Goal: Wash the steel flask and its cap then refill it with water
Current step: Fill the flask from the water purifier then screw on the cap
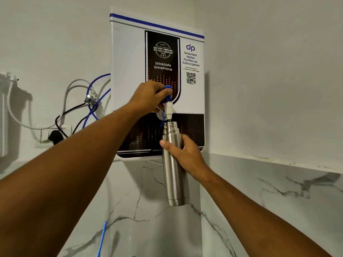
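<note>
As the refill stands: filling step, judged late in the task; flask uncapped and raised to the tap; cap not in view.
Water purifier (pixel 128 62): wall-mounted white cabinet with a dark front panel; the tap projects from its lower front. Fixed; needs no handling beyond the tap.
Steel flask (pixel 173 175): plain brushed cylinder, held in the air, near upright with a slight lean. Its threaded neck (pixel 171 127) sits directly under the spout, almost touching it. Base unsupported.
Right hand (pixel 187 154): wrapped round the upper body of the flask, thumb across the front, fingers behind; the flask's sole support. Advice: centre the mouth under the spout and bring the body plumb. The load should grow as it fills, so a firm wrap is wanted; steel, if wet, may slip.
Left hand (pixel 148 97): thumb and fingers pinching the tap lever from above. Advice: work the lever gently for a steady stream, and be ready to close it before the level reaches the threads.
Spout (pixel 169 109): short white nozzle, pointing down at the flask mouth. Flow: cannot tell.
Tap lever (pixel 168 88): small blue tab above the spout, largely covered by the pinching fingers.
Fill level: hidden by the steel wall; best judged by weight, sound, or a look into the mouth.
</note>
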